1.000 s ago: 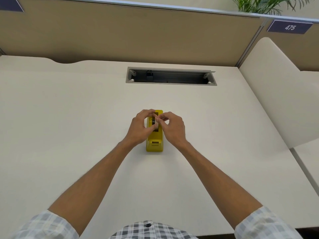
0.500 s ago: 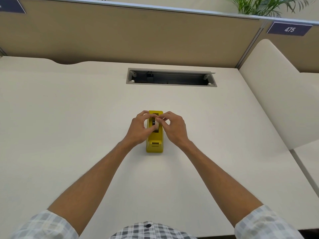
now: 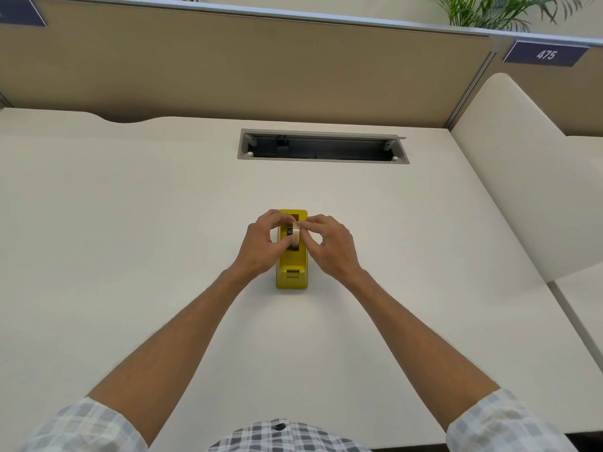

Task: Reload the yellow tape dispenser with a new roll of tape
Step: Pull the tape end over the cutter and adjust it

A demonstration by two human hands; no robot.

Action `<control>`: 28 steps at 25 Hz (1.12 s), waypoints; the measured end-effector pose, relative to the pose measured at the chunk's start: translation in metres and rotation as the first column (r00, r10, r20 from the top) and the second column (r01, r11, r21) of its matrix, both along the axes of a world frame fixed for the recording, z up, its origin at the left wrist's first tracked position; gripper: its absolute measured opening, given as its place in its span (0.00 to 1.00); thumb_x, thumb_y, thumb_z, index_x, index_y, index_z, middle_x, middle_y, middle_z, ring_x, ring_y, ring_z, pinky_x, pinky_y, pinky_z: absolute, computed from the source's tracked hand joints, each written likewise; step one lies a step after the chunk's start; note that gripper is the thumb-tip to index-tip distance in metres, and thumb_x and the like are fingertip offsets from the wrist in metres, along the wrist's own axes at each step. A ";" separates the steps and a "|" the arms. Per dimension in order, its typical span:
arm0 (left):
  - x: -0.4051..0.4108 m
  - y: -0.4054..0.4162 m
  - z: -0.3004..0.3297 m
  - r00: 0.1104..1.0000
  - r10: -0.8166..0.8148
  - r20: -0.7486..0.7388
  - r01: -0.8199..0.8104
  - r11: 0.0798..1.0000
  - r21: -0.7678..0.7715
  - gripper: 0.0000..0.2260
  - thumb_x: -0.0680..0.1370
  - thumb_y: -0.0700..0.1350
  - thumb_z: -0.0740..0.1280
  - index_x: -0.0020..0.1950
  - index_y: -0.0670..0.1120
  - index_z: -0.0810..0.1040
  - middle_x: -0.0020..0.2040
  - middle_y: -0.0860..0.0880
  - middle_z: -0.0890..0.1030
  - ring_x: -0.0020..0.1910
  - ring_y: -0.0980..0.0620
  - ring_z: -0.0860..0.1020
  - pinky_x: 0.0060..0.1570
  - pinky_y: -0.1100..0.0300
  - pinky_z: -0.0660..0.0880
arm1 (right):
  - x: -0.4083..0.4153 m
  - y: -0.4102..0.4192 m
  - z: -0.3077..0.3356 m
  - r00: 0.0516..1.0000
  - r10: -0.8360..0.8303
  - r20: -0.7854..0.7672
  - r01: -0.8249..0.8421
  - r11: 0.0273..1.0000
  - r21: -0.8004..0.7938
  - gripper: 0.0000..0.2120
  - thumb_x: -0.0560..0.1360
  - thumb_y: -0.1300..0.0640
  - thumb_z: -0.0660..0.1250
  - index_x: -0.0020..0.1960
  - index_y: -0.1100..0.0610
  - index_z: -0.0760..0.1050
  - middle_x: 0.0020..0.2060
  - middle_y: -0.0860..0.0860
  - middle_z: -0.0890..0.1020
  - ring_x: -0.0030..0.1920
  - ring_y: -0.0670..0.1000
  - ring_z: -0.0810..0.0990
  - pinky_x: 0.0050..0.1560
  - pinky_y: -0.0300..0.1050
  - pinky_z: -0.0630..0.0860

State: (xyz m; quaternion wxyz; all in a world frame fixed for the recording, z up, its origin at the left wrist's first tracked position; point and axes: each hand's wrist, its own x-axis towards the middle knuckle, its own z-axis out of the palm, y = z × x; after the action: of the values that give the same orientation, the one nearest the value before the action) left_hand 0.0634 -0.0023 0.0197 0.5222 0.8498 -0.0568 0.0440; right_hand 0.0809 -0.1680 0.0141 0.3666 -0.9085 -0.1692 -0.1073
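The yellow tape dispenser point(image 3: 291, 272) stands lengthwise in the middle of the cream desk point(image 3: 130, 239), its cutter end toward me. A pale roll of tape point(image 3: 295, 237) on a dark core sits upright over the dispenser's slot. My left hand point(image 3: 261, 244) pinches the roll from the left and my right hand point(image 3: 329, 244) pinches it from the right. Fingers hide the roll's sides and the dispenser's middle. I cannot tell whether the roll rests fully in the slot.
A grey cable tray opening point(image 3: 323, 146) is set into the desk behind the dispenser. A tan partition point(image 3: 244, 66) bounds the far edge. A cream curved divider point(image 3: 522, 177) rises on the right, with a sign reading 475 point(image 3: 545, 54) above it.
Both hands stay on the roll over the dispenser. The roll now shows more between the fingertips, and the fingers have shifted slightly on it.
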 end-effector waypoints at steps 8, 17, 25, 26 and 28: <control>0.002 0.000 -0.003 1.000 0.018 0.000 -0.018 0.999 0.028 0.11 0.75 0.44 0.71 0.57 0.49 0.79 0.62 0.49 0.77 0.62 0.53 0.74 0.56 0.65 0.72 | -0.003 0.002 0.002 0.996 -0.002 0.088 0.010 0.996 -0.084 0.12 0.77 0.57 0.67 0.58 0.49 0.82 0.49 0.49 0.83 0.49 0.51 0.80 0.40 0.47 0.77; 0.002 0.000 -0.006 0.998 0.055 0.018 -0.057 0.991 0.124 0.13 0.75 0.51 0.70 0.59 0.51 0.80 0.68 0.47 0.73 0.65 0.48 0.72 0.51 0.63 0.73 | -0.007 0.006 0.001 0.993 -0.033 0.118 0.048 0.990 -0.131 0.10 0.77 0.57 0.66 0.57 0.52 0.82 0.49 0.51 0.83 0.49 0.53 0.80 0.39 0.49 0.78; 0.001 0.001 -0.008 0.998 0.047 0.047 -0.056 0.975 0.216 0.15 0.76 0.53 0.69 0.61 0.52 0.80 0.71 0.47 0.70 0.66 0.44 0.71 0.56 0.45 0.76 | -0.005 0.006 0.001 0.997 -0.045 0.059 0.052 0.990 -0.134 0.11 0.78 0.55 0.65 0.57 0.51 0.82 0.51 0.48 0.83 0.51 0.50 0.78 0.41 0.46 0.76; 0.001 0.001 -0.008 0.998 0.050 0.048 -0.059 0.974 0.216 0.15 0.75 0.53 0.69 0.61 0.53 0.80 0.71 0.47 0.70 0.66 0.44 0.72 0.55 0.45 0.77 | -0.004 0.006 0.001 0.998 -0.048 0.044 0.054 0.990 -0.127 0.11 0.78 0.55 0.65 0.58 0.51 0.82 0.52 0.48 0.82 0.52 0.50 0.78 0.42 0.46 0.76; 0.001 0.002 -0.008 0.998 0.052 0.046 -0.061 0.973 0.222 0.16 0.75 0.54 0.70 0.61 0.52 0.80 0.71 0.47 0.70 0.65 0.44 0.72 0.55 0.46 0.77 | -0.003 0.006 0.001 0.999 -0.047 0.028 0.050 0.992 -0.117 0.11 0.78 0.54 0.65 0.59 0.52 0.81 0.53 0.48 0.82 0.53 0.49 0.78 0.44 0.45 0.75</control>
State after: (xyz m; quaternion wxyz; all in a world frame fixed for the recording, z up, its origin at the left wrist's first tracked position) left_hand 0.0643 -0.0002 0.0117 0.4208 0.9033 -0.0475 0.0691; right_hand 0.0775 -0.1625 0.0151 0.3077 -0.9310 -0.1577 -0.1174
